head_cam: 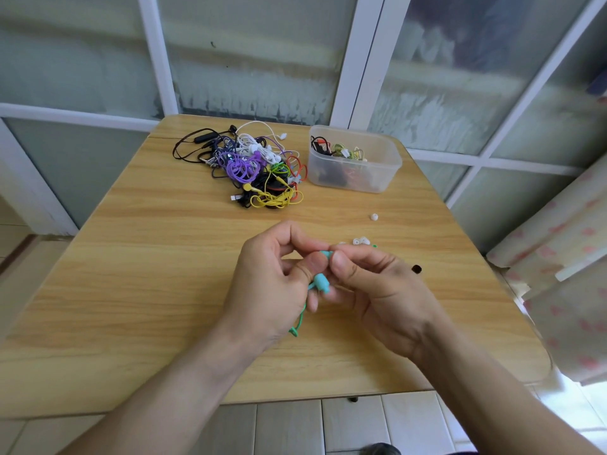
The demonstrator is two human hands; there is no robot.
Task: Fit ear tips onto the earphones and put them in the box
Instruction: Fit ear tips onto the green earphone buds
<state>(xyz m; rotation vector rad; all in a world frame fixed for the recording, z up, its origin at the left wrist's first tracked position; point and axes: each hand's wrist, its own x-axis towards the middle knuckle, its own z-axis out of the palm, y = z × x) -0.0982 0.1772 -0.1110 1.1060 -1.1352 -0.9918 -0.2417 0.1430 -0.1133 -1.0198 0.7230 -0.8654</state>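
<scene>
From the head camera, both hands meet over the middle of the wooden counter [131, 257], slightly toward its near edge. The left hand [272, 277] has its fingers curled, thumb and forefinger pinching a teal earphone [321, 281] at its upper end. The right hand [377, 287] comes in from the right, its fingers also curled, thumb and forefinger pinched on the same teal piece just beside the left thumb, so the two thumbs nearly touch. The earbud's rounded body shows between the two hands, below the thumbs. Its teal cable [300, 318] hangs down under the left palm and ends in a small knot or tie close to the counter. Whether an ear tip is already on the bud cannot be told, since the fingertips cover that end.

Just beyond the right hand's fingers, a small cluster of white ear tips [360, 240] lies on the counter, and one single white ear tip [373, 217] sits apart, farther back and to the right. A small dark ear tip [416, 268] lies to the right of the right hand.

At the far side of the counter, a tangled heap of earphones [249, 165] in black, white, purple, yellow, green and red lies left of centre. Right of it, nearly touching, stands a clear plastic box [377, 175], open on top, with several coiled earphones inside.
</scene>
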